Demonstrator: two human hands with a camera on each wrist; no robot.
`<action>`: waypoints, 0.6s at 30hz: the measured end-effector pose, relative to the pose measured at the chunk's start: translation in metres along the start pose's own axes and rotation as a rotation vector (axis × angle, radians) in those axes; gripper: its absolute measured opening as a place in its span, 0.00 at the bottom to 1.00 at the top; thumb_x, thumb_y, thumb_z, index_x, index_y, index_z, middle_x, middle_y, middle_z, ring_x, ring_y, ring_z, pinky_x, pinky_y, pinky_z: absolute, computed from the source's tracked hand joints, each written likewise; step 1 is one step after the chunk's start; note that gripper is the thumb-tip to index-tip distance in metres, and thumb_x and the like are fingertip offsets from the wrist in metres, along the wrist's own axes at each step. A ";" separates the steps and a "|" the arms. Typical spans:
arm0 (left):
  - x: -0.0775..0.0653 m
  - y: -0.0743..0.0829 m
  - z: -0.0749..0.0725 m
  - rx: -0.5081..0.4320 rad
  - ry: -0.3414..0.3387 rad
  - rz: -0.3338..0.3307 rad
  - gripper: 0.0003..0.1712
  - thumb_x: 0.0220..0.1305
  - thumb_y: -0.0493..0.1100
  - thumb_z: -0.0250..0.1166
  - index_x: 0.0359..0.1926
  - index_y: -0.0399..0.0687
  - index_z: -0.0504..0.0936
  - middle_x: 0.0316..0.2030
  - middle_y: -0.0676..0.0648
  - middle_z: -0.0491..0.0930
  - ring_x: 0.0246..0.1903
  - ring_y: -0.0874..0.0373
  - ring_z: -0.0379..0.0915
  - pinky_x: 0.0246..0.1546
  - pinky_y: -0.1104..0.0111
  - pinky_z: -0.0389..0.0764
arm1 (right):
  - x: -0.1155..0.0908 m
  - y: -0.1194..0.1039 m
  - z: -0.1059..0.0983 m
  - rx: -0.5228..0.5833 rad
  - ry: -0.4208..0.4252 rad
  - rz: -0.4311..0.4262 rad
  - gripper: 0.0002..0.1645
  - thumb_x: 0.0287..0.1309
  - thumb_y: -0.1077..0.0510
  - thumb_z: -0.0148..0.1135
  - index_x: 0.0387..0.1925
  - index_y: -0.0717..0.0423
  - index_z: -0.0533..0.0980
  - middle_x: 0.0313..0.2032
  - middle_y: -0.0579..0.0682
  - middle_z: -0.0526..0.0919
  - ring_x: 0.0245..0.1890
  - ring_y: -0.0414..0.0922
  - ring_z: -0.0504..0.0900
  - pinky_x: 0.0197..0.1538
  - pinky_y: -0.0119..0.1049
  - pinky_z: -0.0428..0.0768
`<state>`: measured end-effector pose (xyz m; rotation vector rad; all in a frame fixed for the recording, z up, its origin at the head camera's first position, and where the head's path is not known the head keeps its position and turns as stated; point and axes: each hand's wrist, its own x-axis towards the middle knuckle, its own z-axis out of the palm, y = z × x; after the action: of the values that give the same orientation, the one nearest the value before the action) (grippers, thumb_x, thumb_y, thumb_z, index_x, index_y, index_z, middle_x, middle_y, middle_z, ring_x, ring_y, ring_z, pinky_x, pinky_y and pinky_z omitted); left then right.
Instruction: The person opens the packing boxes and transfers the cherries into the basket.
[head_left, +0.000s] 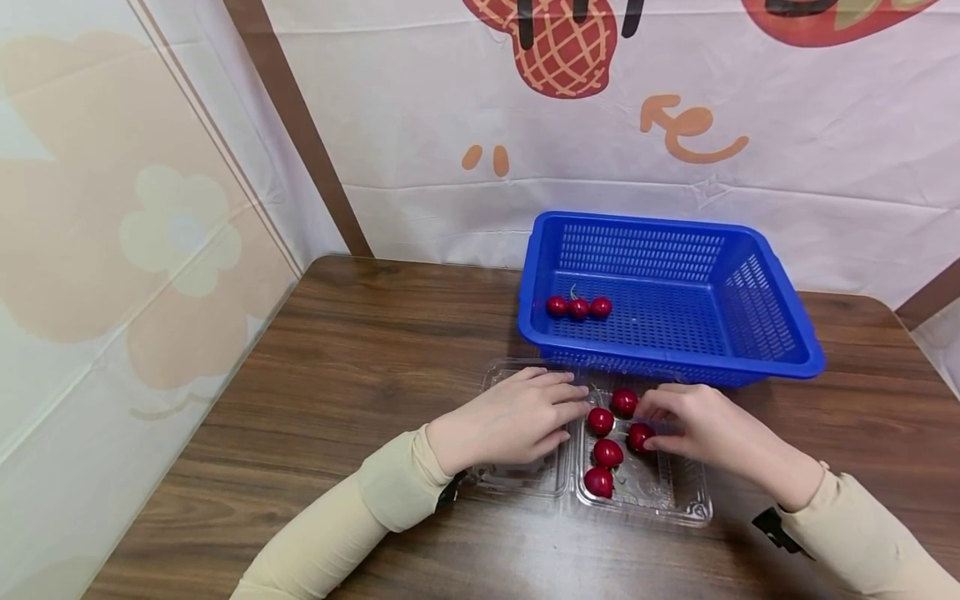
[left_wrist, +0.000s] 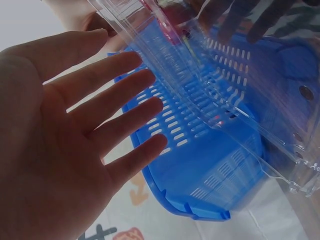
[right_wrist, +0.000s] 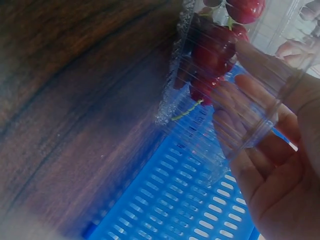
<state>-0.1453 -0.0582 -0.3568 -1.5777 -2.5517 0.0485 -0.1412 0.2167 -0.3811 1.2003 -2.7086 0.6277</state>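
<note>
A clear plastic clamshell box [head_left: 693,515] lies unfolded on the table, with several red cherries [head_left: 607,453] in its right half. My left hand [head_left: 517,417] is spread over the box's lid half, fingertips at the middle fold. In the left wrist view its fingers [left_wrist: 127,117] are straight, with nothing in the palm. Inside the right half, my right hand [head_left: 690,421] pinches a cherry [head_left: 639,437] between thumb and fingers. Another cherry [head_left: 624,402] is right beside those fingertips. In the right wrist view the clear wall partly covers the fingers, and a green stem [right_wrist: 187,111] shows.
Behind the box stands a blue plastic basket [head_left: 757,367], its front rim close to the box's back edge. Three cherries [head_left: 578,308] sit in its left part. The brown wooden table [head_left: 360,358] ends at a printed cloth [head_left: 420,217].
</note>
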 end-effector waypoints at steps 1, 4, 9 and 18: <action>0.000 0.000 0.000 0.000 -0.001 0.000 0.24 0.62 0.51 0.55 0.59 0.52 0.75 0.60 0.49 0.72 0.62 0.52 0.61 0.63 0.58 0.64 | -0.001 0.000 0.000 -0.009 0.001 0.002 0.14 0.37 0.55 0.73 0.31 0.48 0.79 0.29 0.40 0.81 0.29 0.36 0.79 0.31 0.35 0.82; 0.000 0.000 -0.001 -0.003 -0.005 -0.002 0.24 0.62 0.50 0.55 0.59 0.52 0.74 0.60 0.49 0.72 0.62 0.52 0.61 0.63 0.58 0.64 | -0.002 0.000 0.002 -0.043 0.004 0.010 0.16 0.35 0.53 0.74 0.31 0.46 0.79 0.29 0.38 0.81 0.29 0.34 0.78 0.31 0.34 0.81; 0.000 0.000 -0.001 -0.007 -0.013 -0.008 0.25 0.62 0.51 0.55 0.60 0.52 0.74 0.61 0.49 0.72 0.62 0.52 0.61 0.63 0.58 0.64 | -0.002 -0.001 0.004 -0.092 0.011 0.018 0.18 0.32 0.52 0.75 0.32 0.46 0.80 0.29 0.37 0.80 0.29 0.34 0.77 0.31 0.34 0.80; -0.001 0.000 -0.001 0.008 -0.009 -0.011 0.25 0.62 0.51 0.55 0.60 0.53 0.74 0.61 0.49 0.71 0.62 0.51 0.61 0.62 0.57 0.65 | -0.005 -0.002 0.010 -0.159 -0.001 0.024 0.21 0.31 0.50 0.76 0.34 0.45 0.80 0.28 0.37 0.79 0.30 0.35 0.77 0.31 0.36 0.80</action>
<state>-0.1448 -0.0592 -0.3557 -1.5638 -2.5631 0.0648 -0.1359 0.2147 -0.3910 1.1321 -2.7179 0.4052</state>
